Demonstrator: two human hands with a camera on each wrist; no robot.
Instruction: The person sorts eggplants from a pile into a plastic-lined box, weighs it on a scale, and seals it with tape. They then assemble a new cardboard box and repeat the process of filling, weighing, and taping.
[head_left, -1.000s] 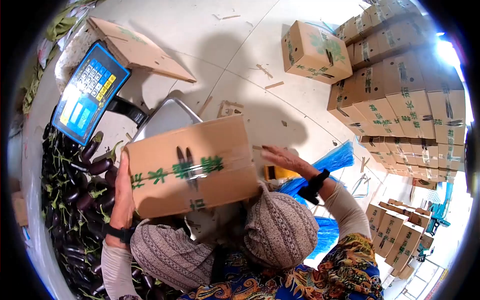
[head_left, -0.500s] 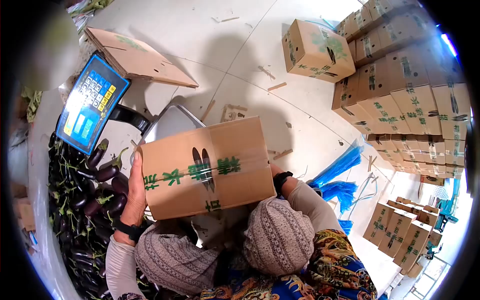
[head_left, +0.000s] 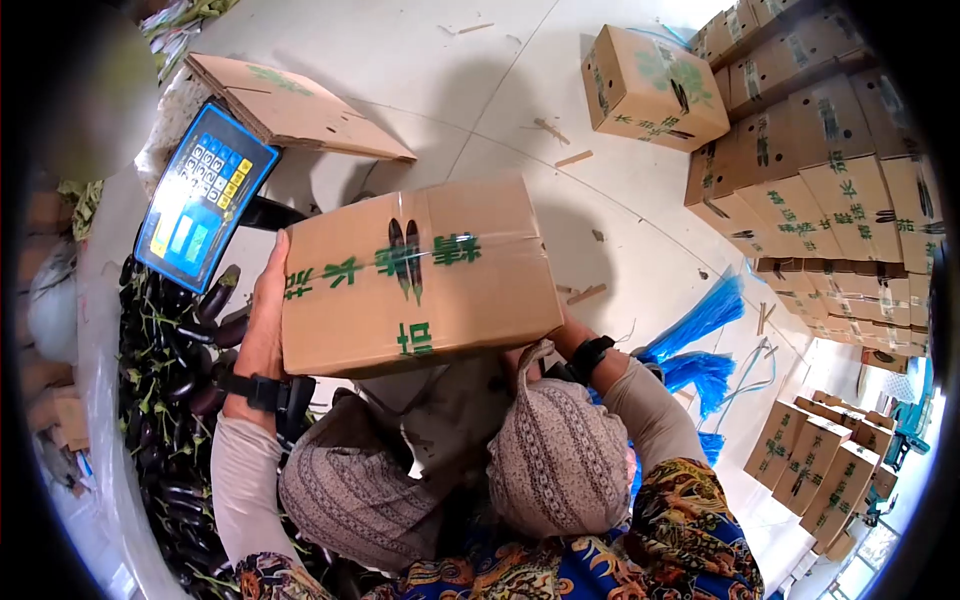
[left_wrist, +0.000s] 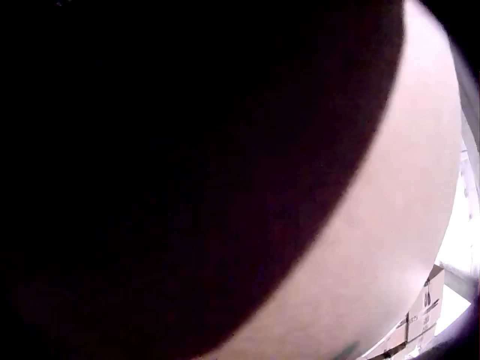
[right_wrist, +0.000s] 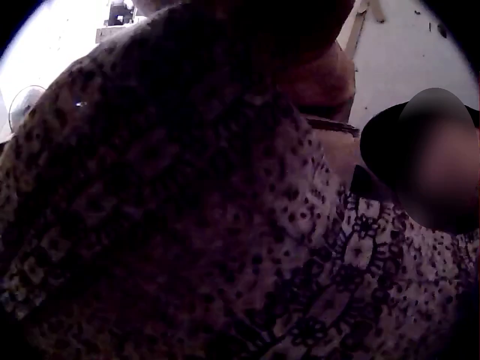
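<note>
A taped cardboard box (head_left: pixel 470 300) with green characters and a printed pair of eggplants is held between both hands in the head view. My left hand (head_left: pixel 262 325) grips its left end, the thumb along the edge and the fingers mostly hidden. At the lower right corner, my right hand (head_left: pixel 565 335) holds the box from beneath, largely covered by it. The box's pale side (left_wrist: pixel 375 217) fills the right of the left wrist view. Dark patterned cloth (right_wrist: pixel 300 285) covers most of the right wrist view.
A scale display (head_left: pixel 205 195) stands at the left, above a heap of eggplants (head_left: pixel 165 400). Behind lies folded cardboard (head_left: pixel 310 110). One box (head_left: pixel 655 85) sits near stacked boxes (head_left: pixel 840 200) at the right. Blue strapping (head_left: pixel 700 375) and flattened cartons (head_left: pixel 800 455) lie lower right.
My right hand came from beside the box to its right end and now supports it from below. The box has shifted right and forward, with my left hand still on its end.
</note>
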